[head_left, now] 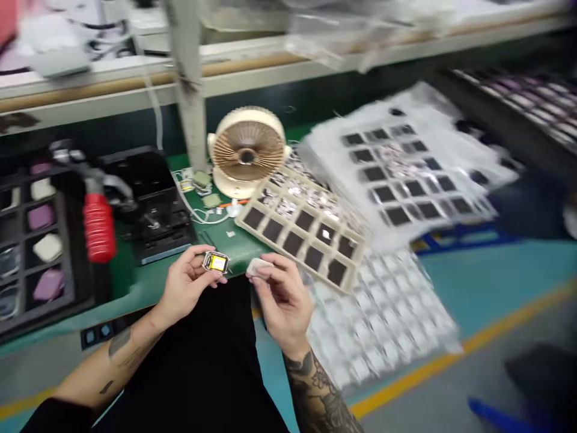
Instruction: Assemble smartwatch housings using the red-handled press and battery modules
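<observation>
My left hand pinches the rim of a small rounded-square device housing, with a yellow and white block, perhaps a battery, showing inside it. Just to the right, my right hand is closed on a small pale cover, held between thumb and fingers. The two pieces are apart, above the near edge of the green work mat. Right of the hands lies a beige compartment tray with dark square pads and shiny small parts in its cells.
A cream desk fan stands behind the hands. At left are a red-handled toggle clamp on a black fixture and a dark foam tray of purple and white pieces. Clear bagged trays are at right, below a shelf.
</observation>
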`<state>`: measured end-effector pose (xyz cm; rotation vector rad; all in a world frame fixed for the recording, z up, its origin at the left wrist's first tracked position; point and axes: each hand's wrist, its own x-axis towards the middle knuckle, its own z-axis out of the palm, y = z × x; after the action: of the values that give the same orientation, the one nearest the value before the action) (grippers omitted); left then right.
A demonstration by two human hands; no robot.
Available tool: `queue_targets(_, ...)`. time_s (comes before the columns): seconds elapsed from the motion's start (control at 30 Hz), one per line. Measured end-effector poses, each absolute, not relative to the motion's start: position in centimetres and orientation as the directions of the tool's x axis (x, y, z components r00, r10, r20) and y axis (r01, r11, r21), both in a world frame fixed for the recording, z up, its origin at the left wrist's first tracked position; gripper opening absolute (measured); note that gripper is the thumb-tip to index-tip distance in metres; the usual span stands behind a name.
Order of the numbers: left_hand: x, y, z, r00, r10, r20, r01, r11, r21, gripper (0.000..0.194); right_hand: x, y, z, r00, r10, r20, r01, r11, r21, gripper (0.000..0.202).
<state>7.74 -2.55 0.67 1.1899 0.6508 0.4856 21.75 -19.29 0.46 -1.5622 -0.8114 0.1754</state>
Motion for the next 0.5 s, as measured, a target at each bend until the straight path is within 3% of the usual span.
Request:
queue_targets(0.07,6.6,-1.6,0.5,0.649,0.729,-0.219,-0.051,0.328,0.943,0.049,21.4,-15.8,0.6,0.604,0.689,0.401,0.428,0.144,-0.892,0.031)
queue_targets(0.2,4.1,-0.8,0.4,0.586,0.780,-0.217,-0.137,0.360,0.923,0.050,20.9,-11.0,0.3,0.375,0.762,0.529,0.553,0.274,-0.787,0.053)
queue_targets(0.4,2.7,-1.0,1.0,0.538,0.835,-0.115,-0.276,0.304,0.912,0.043,19.7,-7.1,-0.4,0.204,0.857,0.473,0.525,0.312,-0.792,0.040)
queue_targets(0.5,2.6,-0.7,1.1,0.450,0.884,-0.124,-0.254,0.261,0.931,0.031,19.0,-6.7,-0.7,0.266,0.873,0.408,0.471,0.251,-0.846,0.035)
